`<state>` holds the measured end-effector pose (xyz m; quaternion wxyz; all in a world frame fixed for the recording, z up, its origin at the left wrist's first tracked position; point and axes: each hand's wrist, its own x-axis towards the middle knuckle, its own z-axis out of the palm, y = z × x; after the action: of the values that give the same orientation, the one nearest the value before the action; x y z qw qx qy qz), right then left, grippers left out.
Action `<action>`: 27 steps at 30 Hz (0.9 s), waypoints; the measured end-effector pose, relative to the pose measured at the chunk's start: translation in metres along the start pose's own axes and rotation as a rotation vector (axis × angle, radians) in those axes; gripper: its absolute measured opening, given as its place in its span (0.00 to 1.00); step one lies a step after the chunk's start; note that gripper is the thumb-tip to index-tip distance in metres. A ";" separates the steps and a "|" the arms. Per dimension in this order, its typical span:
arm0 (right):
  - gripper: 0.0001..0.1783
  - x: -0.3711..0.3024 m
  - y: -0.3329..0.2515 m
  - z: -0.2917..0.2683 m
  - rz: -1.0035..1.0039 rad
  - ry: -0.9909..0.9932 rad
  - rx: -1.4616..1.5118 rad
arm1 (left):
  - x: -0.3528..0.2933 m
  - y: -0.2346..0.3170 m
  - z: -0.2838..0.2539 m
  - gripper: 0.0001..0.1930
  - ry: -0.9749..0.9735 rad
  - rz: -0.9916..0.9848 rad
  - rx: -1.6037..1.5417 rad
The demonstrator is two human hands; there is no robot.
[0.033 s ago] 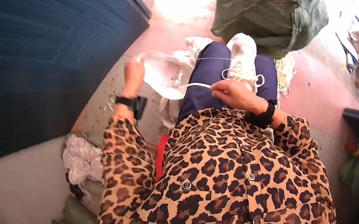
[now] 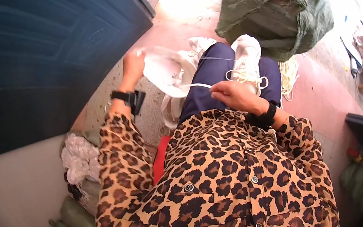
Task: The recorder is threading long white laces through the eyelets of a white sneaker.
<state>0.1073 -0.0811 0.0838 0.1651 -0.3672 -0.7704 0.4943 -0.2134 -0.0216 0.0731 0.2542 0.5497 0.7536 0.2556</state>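
Note:
My left hand (image 2: 134, 64) is raised beyond my left thigh, fingers closed at the edge of a smeared white piece (image 2: 165, 70). Motion blur hides what exactly it grips. Above my lap, my right hand (image 2: 235, 95) pinches the end of a white shoelace (image 2: 196, 85), which runs left toward the white piece. A white lace-up shoe (image 2: 246, 48) rests on my right leg, toe pointing away, with loose lace loops around its tongue. From the shoe a thin pale strand (image 2: 218, 60) stretches left across my left knee. Black bands circle both wrists.
More white shoes (image 2: 200, 43) lie past my left knee. A bundle of cream laces (image 2: 289, 76) hangs by my right leg. Ahead stands a big green sack (image 2: 271, 5), with another person's arm behind it. A dark blue door (image 2: 56, 62) is at left, crumpled white bags (image 2: 80, 158) below.
My left hand has risen slightly, and the blurred white piece has shifted a little with it. My right hand stays nearly in place, still pinching the lace.

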 end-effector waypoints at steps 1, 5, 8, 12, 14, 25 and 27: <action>0.15 0.008 -0.008 -0.001 -0.020 -0.042 -0.063 | 0.009 0.018 -0.010 0.11 0.018 0.063 0.008; 0.26 0.048 -0.036 0.013 0.030 0.031 -0.288 | 0.017 0.120 -0.035 0.12 0.006 0.220 -0.302; 0.28 0.076 -0.042 0.017 0.117 0.277 -0.415 | -0.019 0.185 -0.027 0.12 0.010 0.668 -0.303; 0.16 0.073 -0.019 -0.016 -0.177 0.615 -0.563 | -0.038 0.188 0.003 0.14 -0.470 0.701 -0.559; 0.16 0.053 -0.005 -0.031 0.255 0.546 -0.399 | -0.015 0.153 0.025 0.18 -0.785 0.384 -1.158; 0.15 0.008 0.036 -0.018 0.086 0.598 0.585 | -0.016 -0.029 0.178 0.20 -0.588 0.185 -0.221; 0.15 0.008 0.034 -0.018 0.000 0.567 0.742 | -0.002 -0.020 0.144 0.20 -0.585 0.323 -0.068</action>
<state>0.1264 -0.0552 0.0616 0.4895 -0.4040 -0.4659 0.6165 -0.1312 -0.0133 -0.0464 0.4339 0.7034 0.5429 0.1491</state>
